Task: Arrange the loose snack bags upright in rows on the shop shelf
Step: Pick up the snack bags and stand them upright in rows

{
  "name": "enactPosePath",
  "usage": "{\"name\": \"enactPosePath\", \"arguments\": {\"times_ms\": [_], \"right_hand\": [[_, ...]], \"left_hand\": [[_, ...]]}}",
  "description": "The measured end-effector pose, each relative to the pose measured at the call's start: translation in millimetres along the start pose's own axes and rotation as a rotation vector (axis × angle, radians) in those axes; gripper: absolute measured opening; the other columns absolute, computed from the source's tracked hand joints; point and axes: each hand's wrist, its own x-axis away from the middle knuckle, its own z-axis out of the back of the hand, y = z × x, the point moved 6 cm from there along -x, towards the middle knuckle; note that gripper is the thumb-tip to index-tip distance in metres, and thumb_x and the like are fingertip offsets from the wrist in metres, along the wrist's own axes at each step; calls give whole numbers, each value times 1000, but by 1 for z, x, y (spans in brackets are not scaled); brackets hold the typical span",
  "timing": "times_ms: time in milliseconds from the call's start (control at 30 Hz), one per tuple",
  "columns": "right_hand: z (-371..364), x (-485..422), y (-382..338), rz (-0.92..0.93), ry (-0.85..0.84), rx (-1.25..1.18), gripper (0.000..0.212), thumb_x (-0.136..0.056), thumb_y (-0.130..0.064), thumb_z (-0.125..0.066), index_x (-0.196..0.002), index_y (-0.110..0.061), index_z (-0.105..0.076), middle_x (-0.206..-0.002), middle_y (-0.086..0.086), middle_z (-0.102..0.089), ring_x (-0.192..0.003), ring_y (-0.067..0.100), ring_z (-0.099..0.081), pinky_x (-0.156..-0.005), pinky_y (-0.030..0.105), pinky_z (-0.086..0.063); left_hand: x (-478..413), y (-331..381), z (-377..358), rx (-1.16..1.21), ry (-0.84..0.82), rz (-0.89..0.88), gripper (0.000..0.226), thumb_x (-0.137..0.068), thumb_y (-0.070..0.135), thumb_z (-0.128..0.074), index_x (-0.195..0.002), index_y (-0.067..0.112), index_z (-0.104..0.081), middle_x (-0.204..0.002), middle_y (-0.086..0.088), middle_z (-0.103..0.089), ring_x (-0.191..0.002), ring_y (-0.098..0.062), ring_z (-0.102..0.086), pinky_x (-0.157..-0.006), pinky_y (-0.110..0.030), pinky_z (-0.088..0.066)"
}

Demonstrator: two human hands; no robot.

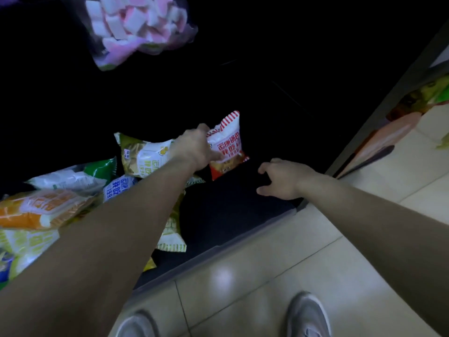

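Observation:
A red and white snack bag [228,142] stands upright on the dark bottom shelf [230,215]. My left hand [194,148] grips its left edge. My right hand [283,178] hovers over the bare right part of the shelf, fingers spread and holding nothing. To the left lie loose bags: a yellow-green and white one [143,156] just behind my left wrist, a green and white one [73,177], a blue and white one [119,188], an orange one [41,210] and a yellow striped one [171,237] partly under my left forearm.
A clear bag of pink and white marshmallows [136,25] hangs above at the upper left. The shelf's grey front edge [218,251] runs diagonally. A neighbouring shelf unit with colourful packs [401,117] stands at the right. My shoes [307,314] are on the pale tiled floor.

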Motion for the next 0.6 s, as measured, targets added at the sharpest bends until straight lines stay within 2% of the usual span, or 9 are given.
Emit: {"name": "enactPosePath", "arguments": {"times_ms": [133, 300, 400, 500, 600], "right_hand": [[-14, -42, 13, -47, 9, -46, 66, -88, -57, -57, -143, -25, -40, -140, 3, -42, -117, 22, -50, -91, 40, -50], [-26, -79, 17, -67, 63, -122, 58, -92, -51, -56, -140, -22, -43, -136, 4, -44, -112, 23, -52, -87, 41, -52], [-33, -85, 14, -66, 91, -154, 55, -92, -49, -55, -140, -23, -44, -134, 3, -45, -112, 23, -52, -87, 40, -52], [-38, -87, 13, -80, 80, -205, 56, -93, -48, -54, -142, -25, -42, -146, 5, -39, -123, 24, -47, -94, 41, -48], [-44, -89, 13, -95, 78, -239, 54, -94, -47, -54, -142, -24, -43, -151, 6, -33, -128, 25, -45, -97, 41, -47]], "left_hand": [[-56, -3, -32, 91, 42, 40, 80, -60, 54, -84, -119, 22, -41, -96, -2, -58, -76, -21, -51, -56, -32, -35], [-110, -3, -61, 183, 21, 25, 70, -59, 51, -86, -109, 25, -45, -88, 4, -55, -74, -20, -54, -54, -29, -38], [-133, 8, -64, 214, 27, 1, 69, -58, 45, -88, -113, 25, -52, -103, 0, -57, -87, -21, -58, -65, -31, -46], [-144, 18, -65, 192, 39, -9, 73, -62, 39, -87, -124, 25, -53, -122, -6, -49, -104, -29, -57, -80, -38, -50], [-143, 18, -69, 87, 61, 17, 70, -69, 45, -81, -129, 26, -50, -126, -8, -44, -103, -32, -57, -68, -38, -45]]}}
